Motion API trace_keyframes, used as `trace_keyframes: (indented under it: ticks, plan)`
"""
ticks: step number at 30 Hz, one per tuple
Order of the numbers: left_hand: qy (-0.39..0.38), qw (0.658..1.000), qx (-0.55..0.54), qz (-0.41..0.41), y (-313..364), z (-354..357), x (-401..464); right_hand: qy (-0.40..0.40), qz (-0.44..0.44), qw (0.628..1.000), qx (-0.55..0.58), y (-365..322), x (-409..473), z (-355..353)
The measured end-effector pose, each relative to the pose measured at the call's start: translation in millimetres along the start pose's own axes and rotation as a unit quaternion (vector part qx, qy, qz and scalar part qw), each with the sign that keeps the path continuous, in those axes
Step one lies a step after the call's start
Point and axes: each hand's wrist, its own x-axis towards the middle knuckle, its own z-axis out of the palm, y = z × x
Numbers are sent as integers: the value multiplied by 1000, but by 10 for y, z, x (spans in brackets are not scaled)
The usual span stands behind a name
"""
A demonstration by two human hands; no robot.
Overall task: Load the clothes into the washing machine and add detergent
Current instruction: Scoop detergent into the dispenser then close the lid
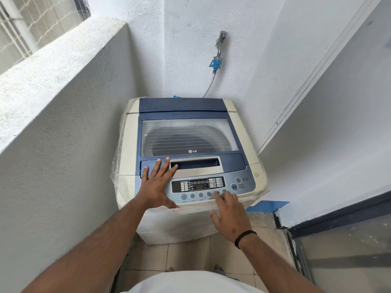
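While both arms reach forward over a tiled floor, the washing machine fills the corner between white walls, directly under and ahead of the hands. It is a cream top-loader with a blue top, and its lid lies flat and closed just beyond the fingertips; through the lid's clear window the drum shows dimly, and whether clothes lie inside cannot be told. Thin plastic wrap clings to the machine's side, left of the left hand. Behind the machine, well beyond both hands, a hose climbs to a tap through a blue connector. Nearest the person, the control panel runs between the two hands. The left hand lies flat with fingers spread and straight, its fingertips on the blue front strip of the lid beside the recessed handle, its thumb along the panel's front edge. The right hand, a black band at its wrist, has its fingers loosely extended, the fingertips at the row of round buttons; which button they touch is unclear.
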Motion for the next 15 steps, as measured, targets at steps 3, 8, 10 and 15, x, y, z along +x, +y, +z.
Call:
trace_keyframes:
  ticks: [3, 8, 10, 15]
  plan:
    - [3, 1000, -2, 2, -7, 4, 2, 36, 48, 998, -2, 199, -5, 7]
    - [2, 1000, -4, 1, -6, 11, 11, 29, 112, 993, -12, 466, 13, 38]
    - [0, 1000, 0, 0, -9, 16, 15, 16, 124, 992, -23, 535, 16, 53]
    - [3, 1000, -3, 1, -18, 18, 0, -9, 131, 990, -47, 577, -14, 113]
